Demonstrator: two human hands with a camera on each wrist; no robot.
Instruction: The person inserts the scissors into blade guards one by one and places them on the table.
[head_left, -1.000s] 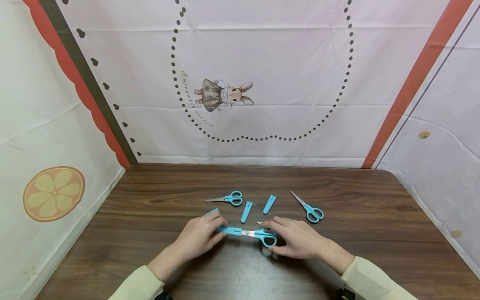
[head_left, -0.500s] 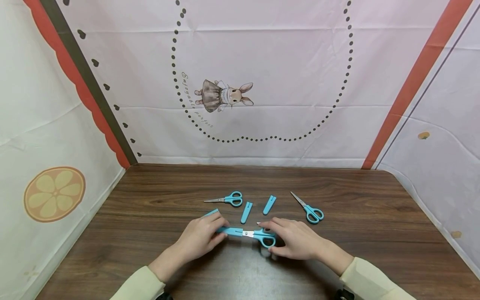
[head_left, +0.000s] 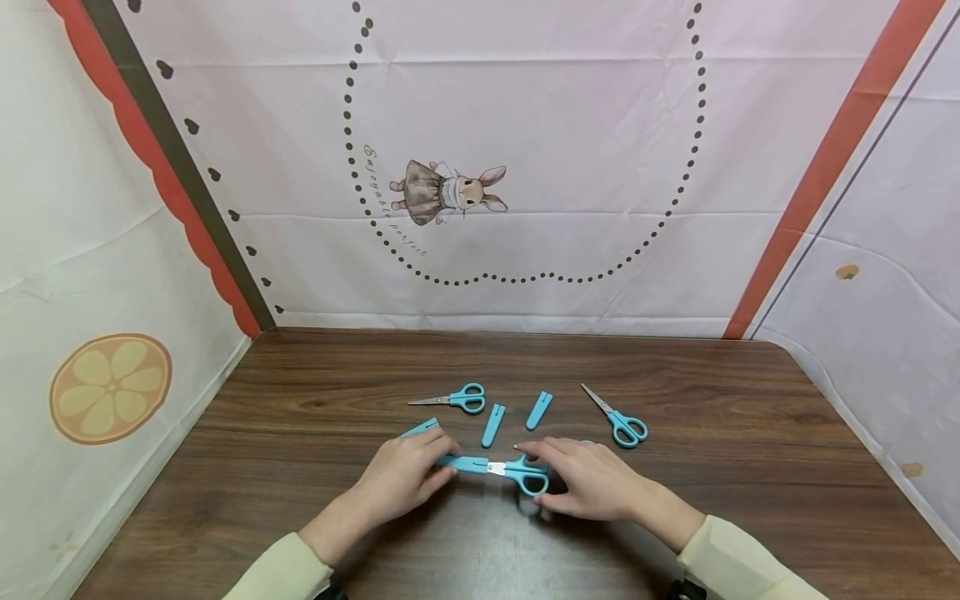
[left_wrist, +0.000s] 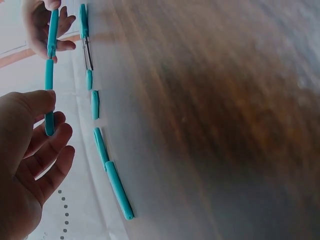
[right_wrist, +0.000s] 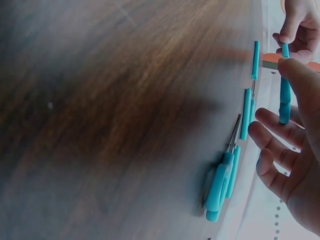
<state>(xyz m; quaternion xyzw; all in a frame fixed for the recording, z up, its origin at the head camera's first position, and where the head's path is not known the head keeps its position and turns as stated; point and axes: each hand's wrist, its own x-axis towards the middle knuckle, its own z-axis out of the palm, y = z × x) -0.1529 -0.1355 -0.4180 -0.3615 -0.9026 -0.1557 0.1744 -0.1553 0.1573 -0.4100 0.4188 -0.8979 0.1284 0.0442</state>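
In the head view my left hand [head_left: 405,477] pinches a light-blue blade sheath [head_left: 471,464] between thumb and fingers. My right hand [head_left: 592,481] pinches the handle of a pair of blue-handled scissors [head_left: 527,476]. Those scissors point left, with most of their blades inside the sheath; a short silver stretch around the pivot shows between sheath and handle. Both wrist views show sheath and scissors held in one line, raised off the table. The left wrist view shows the sheath [left_wrist: 49,75] edge-on, the right wrist view the scissors' handle [right_wrist: 285,92].
On the wooden table [head_left: 300,375] lie bare scissors [head_left: 468,398], two loose sheaths, one [head_left: 492,426] left of the other [head_left: 539,411], and more scissors [head_left: 627,427] at right. Another sheath [head_left: 422,427] pokes out behind my left hand. Scissors behind my right hand are mostly hidden.
The scissors have slid slightly left and deeper into the sheath, so less blade shows. The sheath has shifted a little right. Both hands keep their grip; the other items lie still.
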